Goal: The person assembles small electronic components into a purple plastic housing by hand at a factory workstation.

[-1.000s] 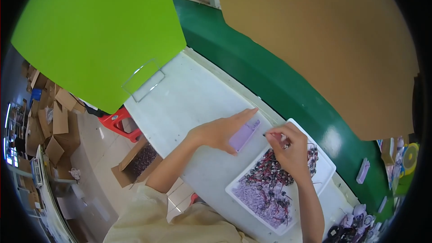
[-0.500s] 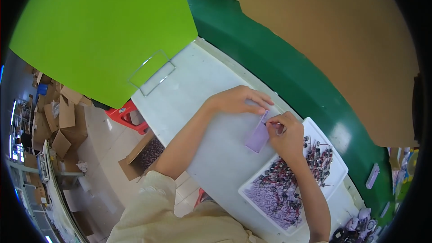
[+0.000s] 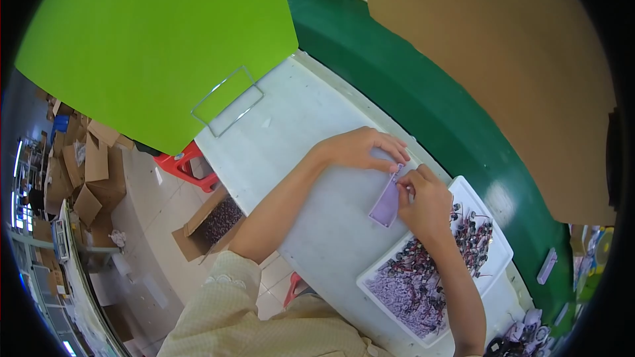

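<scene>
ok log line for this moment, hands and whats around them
left hand: pinching top of purple bag | right hand: at bag mouth, fingers pinched | white tray: small parts, beside right hand | white table

Brown cardboard boxes piled at far left.

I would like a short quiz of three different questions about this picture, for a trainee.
1. True or false: both hands hold the lilac bag above the white table.
2. What lies in the white tray?
A. screws
B. small parts with wires and lilac bags
C. fruit
3. Fill in: the cardboard box on the floor stands on the person's ____ side.

Key:
1. True: the left hand and the right hand meet at the bag's top edge.
2. B
3. left
</scene>
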Motion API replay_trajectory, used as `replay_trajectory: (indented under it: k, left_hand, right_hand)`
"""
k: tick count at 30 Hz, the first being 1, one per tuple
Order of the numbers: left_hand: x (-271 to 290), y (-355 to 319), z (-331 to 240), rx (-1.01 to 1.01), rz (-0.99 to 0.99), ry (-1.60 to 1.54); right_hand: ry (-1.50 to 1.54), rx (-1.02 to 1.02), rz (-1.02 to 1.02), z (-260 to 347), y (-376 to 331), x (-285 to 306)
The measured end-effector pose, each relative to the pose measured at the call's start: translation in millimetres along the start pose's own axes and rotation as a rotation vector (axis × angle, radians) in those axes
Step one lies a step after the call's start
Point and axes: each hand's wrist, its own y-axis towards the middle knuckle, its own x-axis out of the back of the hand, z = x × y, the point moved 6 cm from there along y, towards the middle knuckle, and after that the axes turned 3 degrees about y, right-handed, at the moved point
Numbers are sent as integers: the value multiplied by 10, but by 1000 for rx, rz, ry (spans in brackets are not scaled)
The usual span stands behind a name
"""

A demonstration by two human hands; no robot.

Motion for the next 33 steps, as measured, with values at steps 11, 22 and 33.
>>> replay_trajectory:
  k: [11, 22, 33]
  left_hand:
    - [-22, 0, -20, 26, 23, 30]
    - [-11, 7, 21, -30, 20, -5]
    - [-38, 17, 80, -48, 24, -19]
  right_hand:
    - [-1, 65, 114, -59, 107, -41]
    - [198, -114, 54, -174, 84, 2]
    - [283, -86, 17, -194, 53, 22]
